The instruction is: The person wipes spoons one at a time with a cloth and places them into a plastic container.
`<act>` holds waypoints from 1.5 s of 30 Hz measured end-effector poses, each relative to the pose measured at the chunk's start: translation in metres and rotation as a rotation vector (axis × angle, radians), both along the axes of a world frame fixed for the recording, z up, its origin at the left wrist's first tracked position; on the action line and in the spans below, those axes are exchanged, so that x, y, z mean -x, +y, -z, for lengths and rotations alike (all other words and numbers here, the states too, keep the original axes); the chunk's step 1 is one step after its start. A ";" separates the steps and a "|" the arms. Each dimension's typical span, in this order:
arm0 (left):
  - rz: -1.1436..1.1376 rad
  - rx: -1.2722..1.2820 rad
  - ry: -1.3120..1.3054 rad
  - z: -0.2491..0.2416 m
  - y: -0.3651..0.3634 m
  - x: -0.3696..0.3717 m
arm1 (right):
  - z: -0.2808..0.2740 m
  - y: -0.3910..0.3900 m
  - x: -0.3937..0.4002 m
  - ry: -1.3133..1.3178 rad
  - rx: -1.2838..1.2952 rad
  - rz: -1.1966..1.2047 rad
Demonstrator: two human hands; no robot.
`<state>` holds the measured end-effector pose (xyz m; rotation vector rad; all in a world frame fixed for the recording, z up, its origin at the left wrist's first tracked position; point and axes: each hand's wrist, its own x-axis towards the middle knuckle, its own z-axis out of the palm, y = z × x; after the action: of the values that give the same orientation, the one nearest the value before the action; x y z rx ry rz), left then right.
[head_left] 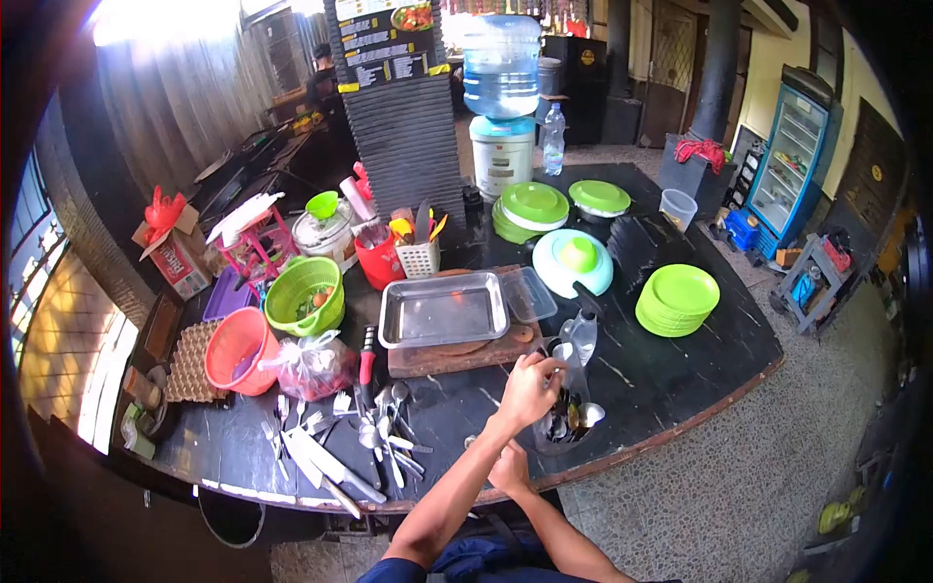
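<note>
While left hand [533, 391] and right hand [509, 470] reach, fingers [554, 366] bent, grip unclear, cutlery [590, 415] beside, metal tray [444, 313] beyond

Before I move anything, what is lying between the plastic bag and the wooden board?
A red-and-black handle lies there, as the head view shows.

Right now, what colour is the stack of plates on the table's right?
The plate stack is bright lime green, best seen in the head view.
</note>
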<state>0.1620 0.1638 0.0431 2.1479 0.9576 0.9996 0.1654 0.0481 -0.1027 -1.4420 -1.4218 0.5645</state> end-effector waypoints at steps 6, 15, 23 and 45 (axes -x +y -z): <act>-0.184 0.020 -0.183 0.009 0.003 0.041 | -0.011 0.001 0.002 -0.076 -0.020 0.005; -0.891 -0.007 0.590 0.101 0.020 0.204 | -0.023 -0.001 0.006 0.003 -0.038 0.009; -0.772 -0.079 0.662 0.130 0.034 0.236 | -0.025 -0.003 0.007 -0.032 -0.037 0.005; -0.338 0.448 -0.488 0.030 -0.073 0.157 | -0.103 -0.001 0.023 0.099 -0.276 0.081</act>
<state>0.0046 0.0905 0.0134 1.3188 1.1772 1.2498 0.1423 0.0474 0.0005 -1.2292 -1.3009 0.3670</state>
